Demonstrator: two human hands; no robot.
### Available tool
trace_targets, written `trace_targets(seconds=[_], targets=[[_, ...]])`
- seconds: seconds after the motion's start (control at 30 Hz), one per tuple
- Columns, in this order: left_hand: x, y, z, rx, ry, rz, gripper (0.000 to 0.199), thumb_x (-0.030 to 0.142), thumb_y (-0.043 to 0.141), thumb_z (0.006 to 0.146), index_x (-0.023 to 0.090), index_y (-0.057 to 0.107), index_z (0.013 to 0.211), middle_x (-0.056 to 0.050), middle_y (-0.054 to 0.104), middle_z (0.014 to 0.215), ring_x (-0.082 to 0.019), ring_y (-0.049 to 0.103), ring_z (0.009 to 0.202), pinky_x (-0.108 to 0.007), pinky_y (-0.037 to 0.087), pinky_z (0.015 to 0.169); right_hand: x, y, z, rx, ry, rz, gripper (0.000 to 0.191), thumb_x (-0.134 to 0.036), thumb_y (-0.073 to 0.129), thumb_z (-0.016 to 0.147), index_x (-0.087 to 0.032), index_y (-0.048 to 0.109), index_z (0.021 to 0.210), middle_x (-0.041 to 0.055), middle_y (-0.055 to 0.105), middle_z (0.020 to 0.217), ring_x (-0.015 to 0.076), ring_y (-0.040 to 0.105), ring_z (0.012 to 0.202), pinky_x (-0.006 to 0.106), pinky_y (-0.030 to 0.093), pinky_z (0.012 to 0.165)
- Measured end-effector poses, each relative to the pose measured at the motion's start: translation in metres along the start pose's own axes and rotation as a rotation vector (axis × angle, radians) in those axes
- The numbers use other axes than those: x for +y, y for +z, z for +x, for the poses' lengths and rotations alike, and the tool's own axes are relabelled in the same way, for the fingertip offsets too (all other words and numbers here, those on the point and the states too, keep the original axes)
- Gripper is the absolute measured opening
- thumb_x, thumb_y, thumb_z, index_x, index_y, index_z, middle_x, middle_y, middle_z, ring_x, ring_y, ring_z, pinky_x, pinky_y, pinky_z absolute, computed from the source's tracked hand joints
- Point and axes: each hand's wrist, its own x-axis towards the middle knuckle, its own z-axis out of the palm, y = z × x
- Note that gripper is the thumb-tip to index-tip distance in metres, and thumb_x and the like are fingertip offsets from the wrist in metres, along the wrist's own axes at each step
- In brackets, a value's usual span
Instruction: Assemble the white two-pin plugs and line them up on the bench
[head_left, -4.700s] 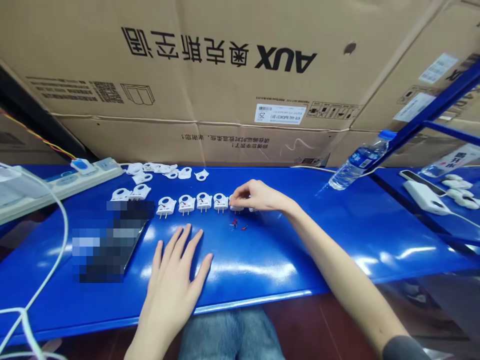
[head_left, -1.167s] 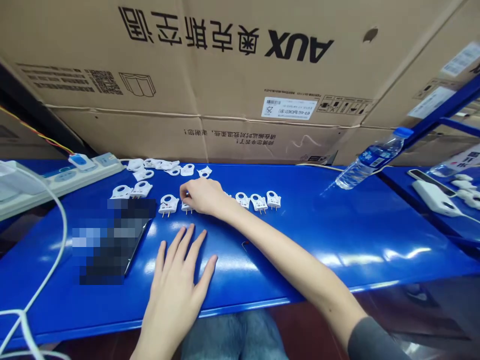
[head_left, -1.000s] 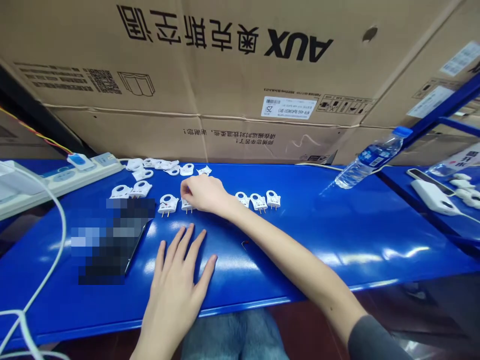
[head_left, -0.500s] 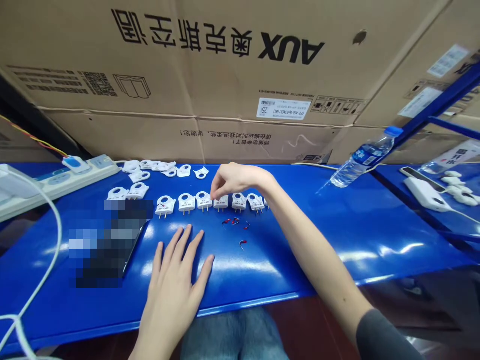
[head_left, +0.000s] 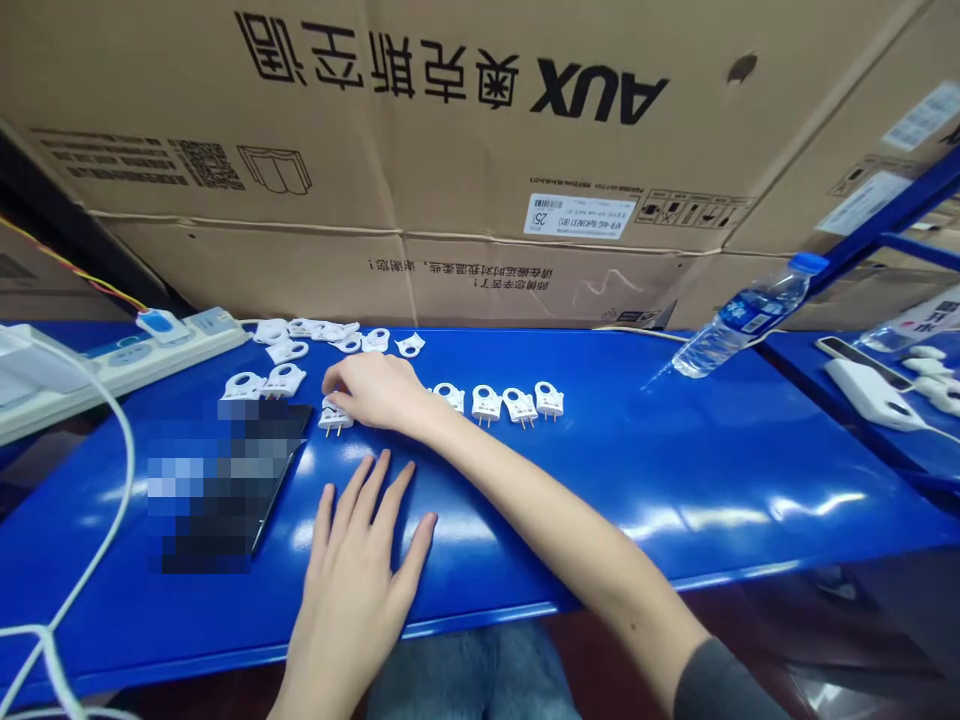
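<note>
My left hand (head_left: 356,570) lies flat on the blue table with its fingers spread, holding nothing. My right hand (head_left: 375,388) reaches across to the left end of a row of white two-pin plug casings with ring-shaped tops. Its fingers are curled together over the leftmost plug casing (head_left: 335,420); whatever they pinch is hidden. To the right of the hand stand more casings, among them a plug casing (head_left: 486,404) and the end plug casing (head_left: 550,399), pins towards me. My right forearm covers the spot where small red parts with wire legs lay.
Loose white casings (head_left: 376,341) lie along the back. A phone-like black device (head_left: 274,480), partly pixelated, is left of my left hand. A power strip (head_left: 176,345) with cables stands far left, a water bottle (head_left: 742,318) at right. A large carton (head_left: 450,150) closes off the back.
My right hand has moved left along the row, from the middle casings to the leftmost one. Its forearm now covers the red parts. The left hand stays flat in place.
</note>
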Motion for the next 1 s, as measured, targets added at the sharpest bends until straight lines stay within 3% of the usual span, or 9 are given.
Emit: trace_targets(seconds=[0.27, 0.5, 0.73, 0.9, 1.0], targets=[[-0.001, -0.001, 0.000, -0.008, 0.007, -0.007, 0.052, 0.047, 0.042, 0.104, 0.021, 0.052, 0.148, -0.012, 0.053, 0.158, -0.032, 0.042, 0.152, -0.059, 0.025, 0.127, -0.008, 0.013, 0.003, -0.020, 0.037, -0.025, 0.027, -0.022, 0.050, 0.099, -0.025, 0.074, 0.110, 0.0054, 0.077, 0.118, 0.0248, 0.072, 0.107, 0.036, 0.058, 0.089], [0.000, -0.001, 0.001, -0.022, -0.006, -0.025, 0.051, 0.047, 0.042, 0.104, 0.022, 0.052, 0.148, -0.012, 0.053, 0.158, -0.032, 0.041, 0.152, -0.059, 0.024, 0.127, -0.013, 0.001, -0.003, -0.028, 0.051, -0.045, 0.026, -0.020, 0.048, 0.100, -0.020, 0.072, 0.110, 0.0088, 0.076, 0.118, 0.0253, 0.072, 0.107, 0.036, 0.057, 0.089], [0.000, -0.003, 0.000, -0.031, -0.007, -0.009, 0.054, 0.049, 0.043, 0.104, 0.022, 0.051, 0.149, -0.012, 0.051, 0.160, -0.032, 0.040, 0.153, -0.061, 0.026, 0.127, -0.004, -0.044, -0.024, -0.026, 0.056, -0.085, 0.024, -0.013, 0.053, 0.095, -0.018, 0.076, 0.101, 0.0134, 0.077, 0.112, 0.0290, 0.072, 0.107, 0.039, 0.057, 0.090], [0.001, -0.004, 0.000, -0.047, -0.020, -0.018, 0.054, 0.050, 0.043, 0.104, 0.023, 0.053, 0.149, -0.011, 0.049, 0.162, -0.032, 0.039, 0.154, -0.062, 0.027, 0.127, 0.012, -0.083, -0.054, -0.324, 0.167, -0.132, 0.013, -0.014, 0.073, 0.082, -0.020, 0.081, 0.091, 0.0056, 0.080, 0.094, 0.0235, 0.074, 0.088, 0.030, 0.055, 0.079], [0.001, -0.004, 0.000, -0.034, -0.018, -0.030, 0.054, 0.050, 0.044, 0.103, 0.023, 0.053, 0.149, -0.012, 0.050, 0.161, -0.033, 0.039, 0.154, -0.063, 0.027, 0.127, 0.017, -0.093, -0.066, -0.412, 0.217, -0.142, 0.012, -0.018, 0.078, 0.078, -0.021, 0.083, 0.089, 0.0045, 0.080, 0.090, 0.0216, 0.073, 0.081, 0.029, 0.054, 0.074]])
